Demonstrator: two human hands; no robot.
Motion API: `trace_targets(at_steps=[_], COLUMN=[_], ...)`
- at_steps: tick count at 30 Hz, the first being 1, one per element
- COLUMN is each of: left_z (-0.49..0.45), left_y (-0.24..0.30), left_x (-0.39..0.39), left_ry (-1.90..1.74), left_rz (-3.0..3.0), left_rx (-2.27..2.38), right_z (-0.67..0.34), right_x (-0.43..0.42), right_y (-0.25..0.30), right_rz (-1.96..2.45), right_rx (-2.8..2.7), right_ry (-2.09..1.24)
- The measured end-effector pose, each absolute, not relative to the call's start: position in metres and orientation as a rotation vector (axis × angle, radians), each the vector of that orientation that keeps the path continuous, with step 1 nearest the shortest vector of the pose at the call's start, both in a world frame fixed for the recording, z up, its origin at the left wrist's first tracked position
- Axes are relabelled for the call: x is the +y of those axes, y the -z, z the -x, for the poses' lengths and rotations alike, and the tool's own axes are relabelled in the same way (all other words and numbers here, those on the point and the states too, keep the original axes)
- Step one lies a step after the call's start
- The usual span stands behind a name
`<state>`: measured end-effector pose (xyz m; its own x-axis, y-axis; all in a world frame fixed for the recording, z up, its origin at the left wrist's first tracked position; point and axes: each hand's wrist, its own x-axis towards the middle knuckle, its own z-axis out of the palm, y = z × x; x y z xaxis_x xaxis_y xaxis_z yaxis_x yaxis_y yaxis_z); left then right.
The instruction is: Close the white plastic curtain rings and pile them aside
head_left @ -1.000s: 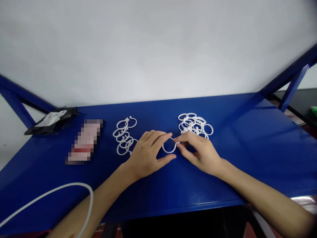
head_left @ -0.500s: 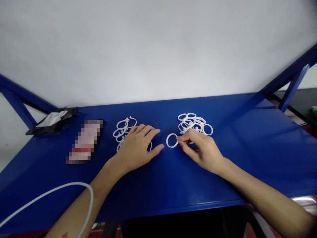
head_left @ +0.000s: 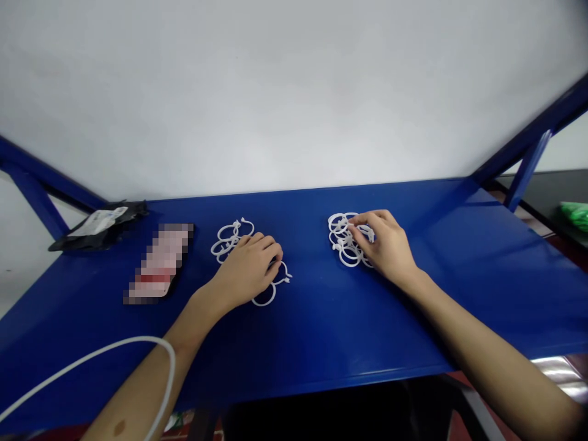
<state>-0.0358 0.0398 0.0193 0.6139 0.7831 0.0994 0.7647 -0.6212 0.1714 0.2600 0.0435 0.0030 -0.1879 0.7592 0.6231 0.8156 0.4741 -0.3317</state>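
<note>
My left hand (head_left: 248,266) is over the left group of white plastic rings (head_left: 225,247). Its fingers are curled in and its thumb meets them on an open white ring (head_left: 287,274) whose loose ends poke out to the right. One more ring (head_left: 264,304) lies just below the fingers. Over on the right, my right hand (head_left: 388,248) pinches a white ring at the upper part of a heap of closed, overlapping rings (head_left: 349,257). The hand covers the heap's right side, so the exact ring between the fingertips is partly hidden.
A blue table (head_left: 312,343) meets a pale wall (head_left: 294,92). To the left lie a blurred-out flat item (head_left: 158,263) and a black plastic package (head_left: 103,226). A white cable (head_left: 114,344) loops across my left forearm. Blue frame bars (head_left: 528,168) stand at both sides.
My right hand has moved up and right from the middle onto the right heap; the ring it held apart there is gone from that spot. My left hand has closed from spread fingers.
</note>
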Motion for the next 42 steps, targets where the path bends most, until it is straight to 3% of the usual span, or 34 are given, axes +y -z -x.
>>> trace_targets(at_steps=[14,20,28,42], left_z=[0.027,0.021,0.011,0.012], left_y=[-0.017,-0.013,-0.012,-0.007], left_x=[0.038,0.034,0.025,0.028], left_ry=[-0.738,-0.919,-0.962,-0.900], left_rz=[-2.651,-2.693,-2.663,-2.615], left_rx=[1.432,1.286,1.131,1.149], right_z=[-0.248,-0.224,-0.215,-0.217], right_x=[0.028,0.004,-0.006,-0.003], right_y=[-0.012,-0.017,-0.006,-0.005], right_rz=[1.198,0.988,0.937,0.940], right_rx=[-2.050,-2.212,-2.267,-2.229], right_ry=[0.083,-0.120,-0.389,-0.420])
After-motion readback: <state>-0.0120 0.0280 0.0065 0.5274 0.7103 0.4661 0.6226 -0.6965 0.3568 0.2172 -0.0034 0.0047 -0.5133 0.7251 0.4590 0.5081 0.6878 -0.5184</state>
